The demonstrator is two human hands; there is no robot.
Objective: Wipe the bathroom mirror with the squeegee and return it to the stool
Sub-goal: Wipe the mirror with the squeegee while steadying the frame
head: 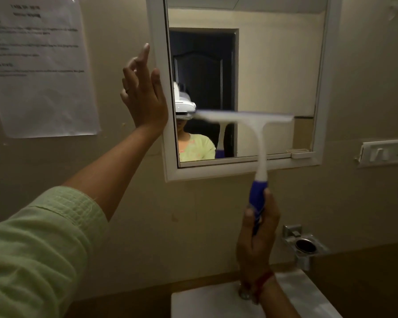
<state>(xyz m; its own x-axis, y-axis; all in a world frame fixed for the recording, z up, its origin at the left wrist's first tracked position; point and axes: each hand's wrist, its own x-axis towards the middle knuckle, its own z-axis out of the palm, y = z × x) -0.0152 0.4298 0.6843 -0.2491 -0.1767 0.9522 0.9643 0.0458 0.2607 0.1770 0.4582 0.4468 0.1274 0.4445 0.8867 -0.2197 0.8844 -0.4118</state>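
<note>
**Squeegee blade on the mirror**

The squeegee (251,120) lies with its white blade level across the lower half of the mirror (274,76), blurred. The right hand (257,237) grips its blue handle below the frame, fingers curled round it. The left hand (143,92) is raised beside the frame's left edge, fingers straight and spread. A paper notice (39,65) hangs further left.

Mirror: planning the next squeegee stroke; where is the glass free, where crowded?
Free: the mirror glass above the squeegee, up to the top frame, and the patch right of its handle. Crowded: the left frame edge, where the left hand is raised; the right hand grips the handle below.
</note>
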